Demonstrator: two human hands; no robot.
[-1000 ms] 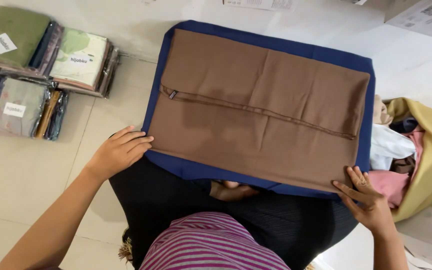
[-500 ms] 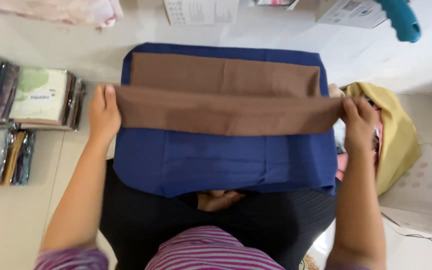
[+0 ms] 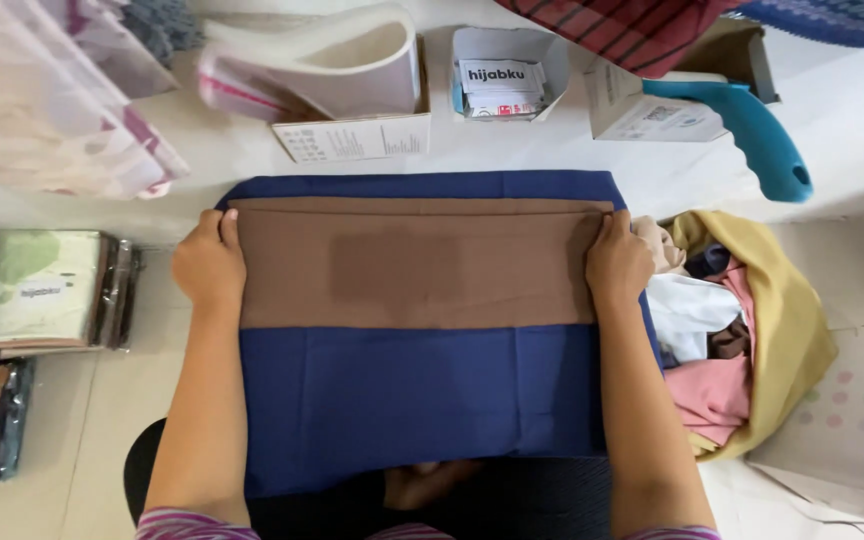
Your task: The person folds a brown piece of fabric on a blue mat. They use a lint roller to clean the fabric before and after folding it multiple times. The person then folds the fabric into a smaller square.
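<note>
Brown cloth [image 3: 417,265] now doubled over into a flat band along the far edge of the blue pad [image 3: 422,400], where half a second back hung lifted between both hands mid-fold; so one fold laid down. Left hand [image 3: 210,265] pressing the band's left end, right hand [image 3: 617,262] the right end, fingers together and curled over the cloth edges, flattening rather than gripping.
</note>
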